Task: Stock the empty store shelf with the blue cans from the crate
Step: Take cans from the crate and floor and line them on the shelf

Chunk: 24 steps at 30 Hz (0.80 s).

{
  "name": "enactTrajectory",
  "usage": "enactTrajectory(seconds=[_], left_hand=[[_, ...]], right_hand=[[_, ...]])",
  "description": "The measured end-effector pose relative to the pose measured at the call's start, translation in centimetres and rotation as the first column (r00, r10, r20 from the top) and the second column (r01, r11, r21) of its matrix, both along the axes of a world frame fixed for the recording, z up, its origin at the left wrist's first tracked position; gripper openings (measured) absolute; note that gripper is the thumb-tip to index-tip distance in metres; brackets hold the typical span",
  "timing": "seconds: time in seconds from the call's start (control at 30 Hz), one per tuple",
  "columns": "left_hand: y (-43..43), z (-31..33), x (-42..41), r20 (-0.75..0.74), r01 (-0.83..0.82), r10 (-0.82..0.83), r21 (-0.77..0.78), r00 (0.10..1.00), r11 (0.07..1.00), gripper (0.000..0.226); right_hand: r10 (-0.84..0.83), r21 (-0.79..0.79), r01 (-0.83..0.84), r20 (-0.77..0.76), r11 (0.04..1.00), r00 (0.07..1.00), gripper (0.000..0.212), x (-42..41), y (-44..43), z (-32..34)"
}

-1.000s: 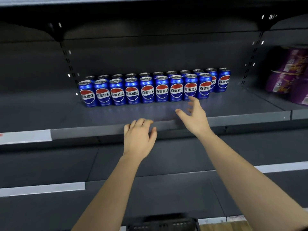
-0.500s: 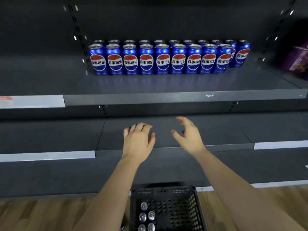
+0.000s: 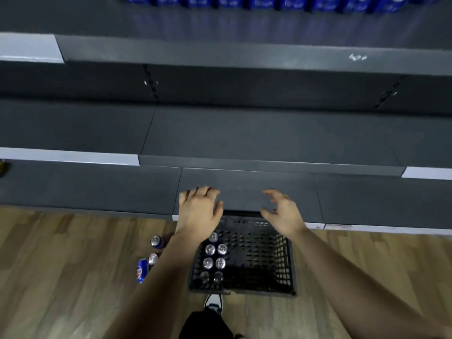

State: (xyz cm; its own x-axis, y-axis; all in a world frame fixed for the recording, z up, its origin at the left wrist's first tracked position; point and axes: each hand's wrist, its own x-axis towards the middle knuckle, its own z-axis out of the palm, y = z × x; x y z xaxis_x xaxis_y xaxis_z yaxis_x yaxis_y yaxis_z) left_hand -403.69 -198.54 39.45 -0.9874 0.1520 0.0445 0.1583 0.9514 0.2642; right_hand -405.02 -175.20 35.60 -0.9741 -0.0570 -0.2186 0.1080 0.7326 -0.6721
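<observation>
Wooden floor (image 3: 61, 265) holds crate (image 3: 285, 263), Pepsi-logo can (image 3: 141, 270) beside it

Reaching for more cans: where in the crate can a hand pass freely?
Bare: the crate's right half, between the blue cans and its right wall. Crowded: its left side, two columns of upright cans; loose cans sit on the floor to its left.

Light brown wood-plank floor (image 3: 61, 265): near, spanning left to right.
White-and-black sneaker (image 3: 213, 303): near centre, on the floor.
Black trouser leg (image 3: 205, 325): just nearer than the sneaker.
White label strip (image 3: 29, 48): far left.
Second white label strip (image 3: 73, 156): left, nearer.
</observation>
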Motion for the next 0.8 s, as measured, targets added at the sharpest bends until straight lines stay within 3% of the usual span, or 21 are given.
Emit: enactTrajectory(seconds=[0.2, 0.4, 0.67, 0.8], left_hand=[[-0.4, -7.7, 0.3, 0.075, -0.006, 0.008, -0.024, 0.997, 1.000, 0.035], [-1.4, -19.8, -0.9, 0.103, -0.035, 0.041, -0.057, 0.994, 0.998, 0.033], [-4.0, -36.9, -1.5, 0.127, -0.085, 0.082, 0.022, 0.989, 0.996, 0.035], [-4.3, -43.4, -1.4, 0.157, -0.030, 0.024, 0.031, 0.987, 0.999, 0.044]], right_hand=[[0.034, 0.021, -0.037, 0.120, 0.999, 0.992, 0.050, 1.1, 0.4, -9.4], [0.045, 0.009, -0.049, 0.229, 0.999, 0.972, 0.052, 1.7, -0.7, -22.5], [0.120, 0.006, -0.127, 0.277, 0.992, 0.953, 0.054, 0.9, -2.3, -39.9], [0.143, 0.018, -0.155, 0.297, 0.988, 0.944, 0.054, 0.5, -2.5, -46.2]])
